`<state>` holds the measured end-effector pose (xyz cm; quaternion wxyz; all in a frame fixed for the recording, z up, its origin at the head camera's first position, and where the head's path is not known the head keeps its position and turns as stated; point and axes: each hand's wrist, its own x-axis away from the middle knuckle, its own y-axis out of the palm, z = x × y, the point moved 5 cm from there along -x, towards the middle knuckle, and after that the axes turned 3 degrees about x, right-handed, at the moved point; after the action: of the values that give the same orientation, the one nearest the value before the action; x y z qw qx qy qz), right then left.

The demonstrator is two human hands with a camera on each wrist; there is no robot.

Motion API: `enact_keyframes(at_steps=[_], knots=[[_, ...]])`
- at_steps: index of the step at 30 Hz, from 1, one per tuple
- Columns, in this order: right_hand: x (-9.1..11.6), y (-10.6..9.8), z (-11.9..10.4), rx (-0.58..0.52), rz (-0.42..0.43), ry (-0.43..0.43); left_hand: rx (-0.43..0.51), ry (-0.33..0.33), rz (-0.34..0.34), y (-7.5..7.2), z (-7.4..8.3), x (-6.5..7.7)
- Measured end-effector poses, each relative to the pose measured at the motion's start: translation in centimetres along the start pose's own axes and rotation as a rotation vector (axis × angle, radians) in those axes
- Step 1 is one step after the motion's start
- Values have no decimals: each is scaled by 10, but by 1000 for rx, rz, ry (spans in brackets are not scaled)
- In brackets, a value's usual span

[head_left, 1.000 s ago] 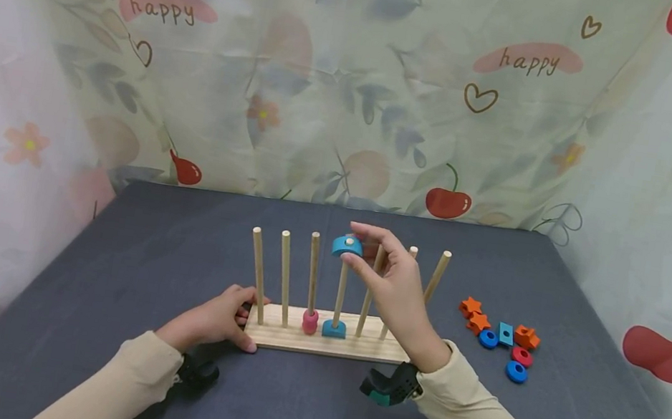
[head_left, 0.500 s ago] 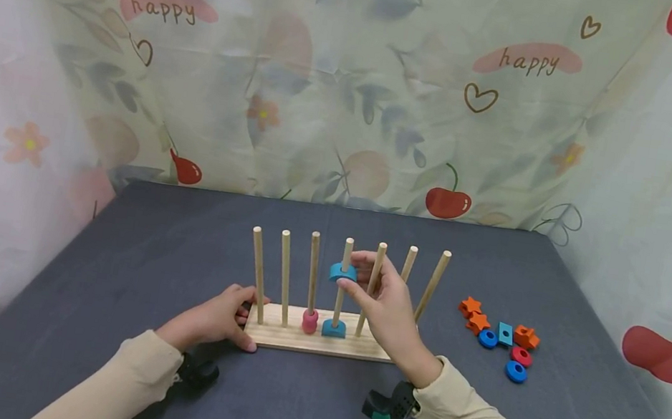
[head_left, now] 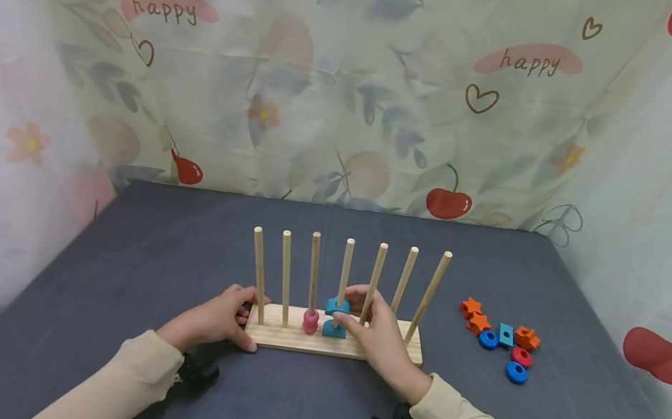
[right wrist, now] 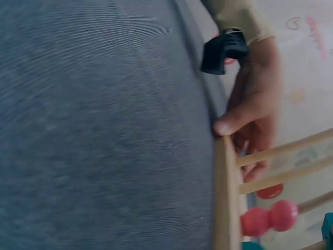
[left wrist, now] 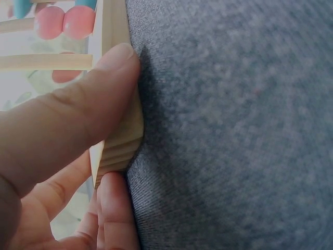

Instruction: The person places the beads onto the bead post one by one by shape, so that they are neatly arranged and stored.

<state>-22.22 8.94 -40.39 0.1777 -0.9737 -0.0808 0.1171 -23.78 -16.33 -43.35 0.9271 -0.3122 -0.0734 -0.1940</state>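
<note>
A wooden peg board with several upright pegs stands mid-table. My left hand grips its left end; in the left wrist view the thumb lies along the edge of the base and fingers wrap the end. On the fourth peg from the left, my right hand pinches a blue half-round block between thumb and fingers. Low on that peg, a similar blue block sits on the base, with a small gap between the two. A pink double-bead piece is on the third peg.
To the board's right lie loose pieces: orange stars, blue rings, a red ring, a blue rectangular block and another orange piece. A printed curtain hangs behind the dark table.
My right hand has moved down, sliding the blue half-round block from the top of the fourth peg to just above the lower one. The left hand has stayed on the board's end.
</note>
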Motion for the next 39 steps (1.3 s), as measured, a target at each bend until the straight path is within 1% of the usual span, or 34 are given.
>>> enact_keyframes(at_steps=[9,16,25,31,39], knots=[[1,9,19,-31,7,51,4,2,4,0,0,0],[1,13,27,-21,-19,76,10,1,3,0,0,0],[2,15,32,5,-18,80,15,1,3,0,0,-1],[1,15,33,30,-17,90,7,-12,7,1,-1,-2],[2,14,31,72,-17,97,13,-9,9,1,0,-1]])
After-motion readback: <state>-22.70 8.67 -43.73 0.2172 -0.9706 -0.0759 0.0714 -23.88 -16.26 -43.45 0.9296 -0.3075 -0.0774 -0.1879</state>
